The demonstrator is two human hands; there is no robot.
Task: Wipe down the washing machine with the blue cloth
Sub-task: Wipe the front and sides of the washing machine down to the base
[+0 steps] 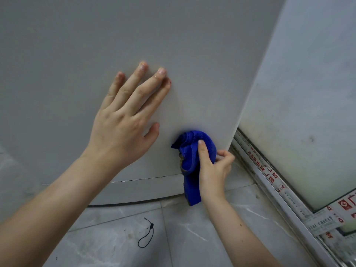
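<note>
The washing machine's grey side panel (96, 45) fills most of the view. My left hand (125, 122) lies flat against it with fingers straight and spread. Lower right, near the panel's vertical edge, my right hand (213, 168) grips the bunched blue cloth (190, 151) and holds it against the panel. The thumb lies over the cloth, and one end of the cloth hangs down past my wrist.
Grey marble-pattern floor tiles (192, 237) lie below the machine. A black cord loop (147, 236) rests on the floor. At the right stands a frosted glass door (308, 93) in a metal frame (269, 185) with red-printed protective film.
</note>
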